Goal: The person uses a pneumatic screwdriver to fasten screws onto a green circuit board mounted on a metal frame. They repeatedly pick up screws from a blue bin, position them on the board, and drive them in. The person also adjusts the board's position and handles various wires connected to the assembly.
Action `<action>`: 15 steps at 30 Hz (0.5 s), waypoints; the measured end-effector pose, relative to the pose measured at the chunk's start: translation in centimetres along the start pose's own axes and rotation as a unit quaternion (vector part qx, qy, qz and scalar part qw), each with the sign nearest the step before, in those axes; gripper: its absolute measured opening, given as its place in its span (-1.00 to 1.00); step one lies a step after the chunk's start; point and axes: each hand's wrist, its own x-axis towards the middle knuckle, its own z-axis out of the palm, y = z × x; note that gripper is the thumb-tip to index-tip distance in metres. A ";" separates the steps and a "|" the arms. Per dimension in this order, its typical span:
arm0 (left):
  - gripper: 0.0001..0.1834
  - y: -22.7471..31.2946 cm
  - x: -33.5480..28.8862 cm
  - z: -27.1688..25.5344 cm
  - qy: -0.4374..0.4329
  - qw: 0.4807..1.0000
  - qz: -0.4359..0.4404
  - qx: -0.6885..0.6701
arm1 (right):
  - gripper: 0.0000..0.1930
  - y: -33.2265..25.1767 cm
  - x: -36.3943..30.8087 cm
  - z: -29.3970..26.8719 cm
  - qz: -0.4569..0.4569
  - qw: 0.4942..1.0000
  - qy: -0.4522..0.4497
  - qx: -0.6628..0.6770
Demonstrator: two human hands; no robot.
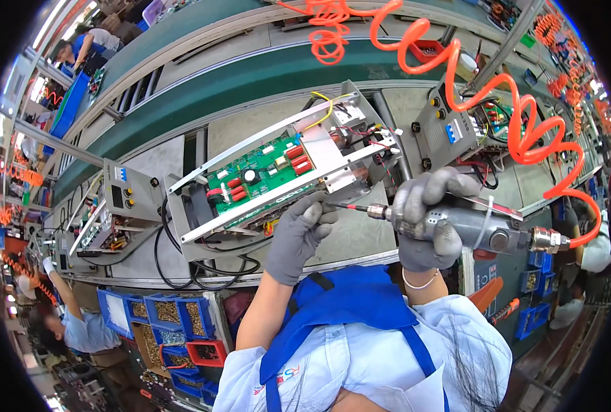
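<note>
One gloved right hand (pixel 425 213) grips a power driver (pixel 480 230); the left hand (pixel 298 237) is half-curled at its bit (pixel 350 207), whether gripping it I can't tell. Just beyond the left hand sits an open machine (pixel 271 173); black cable (pixel 166 223) trails farther left, and orange hose (pixel 451 69) loops beyond the right hand.

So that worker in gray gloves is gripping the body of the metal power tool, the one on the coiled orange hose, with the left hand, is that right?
Not quite: it is the right hand that grips the body of the metal power tool, as the head view shows. The gray gloves and coiled orange hose are as you said.
</note>
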 end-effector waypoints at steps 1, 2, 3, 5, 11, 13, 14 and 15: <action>-0.62 -0.1 0.0 -0.3 0.006 1.000 0.006 0.018 | -0.48 0.0 0.1 0.0 0.003 1.000 0.001 0.012; -0.62 -0.3 0.3 -0.9 -0.014 1.000 -0.008 -0.016 | -0.46 0.4 0.1 -0.1 -0.009 1.000 0.011 0.005; -0.61 -0.6 0.5 -1.5 -0.033 0.998 -0.021 -0.052 | -0.43 0.8 0.1 -0.2 -0.019 1.000 0.018 -0.001; -0.61 -0.9 0.6 -1.9 -0.051 0.994 -0.034 -0.091 | -0.40 1.1 -0.1 0.0 -0.020 0.999 0.045 -0.004; -0.61 -0.6 0.1 0.9 0.006 0.997 -0.053 -0.058 | -0.40 0.9 -0.3 -0.8 -0.025 0.999 0.046 -0.013; -0.60 -0.6 0.2 1.5 -0.005 0.996 -0.067 -0.058 | -0.41 0.6 -0.2 -1.0 -0.032 0.998 0.045 -0.012; -0.59 -0.8 0.3 1.7 -0.017 0.996 -0.063 -0.056 | -0.42 0.4 -0.1 -1.0 -0.038 0.998 0.046 -0.012; -0.58 -0.9 0.3 1.7 -0.030 0.996 -0.057 -0.055 | -0.43 0.3 0.0 -0.9 -0.043 0.998 0.047 -0.011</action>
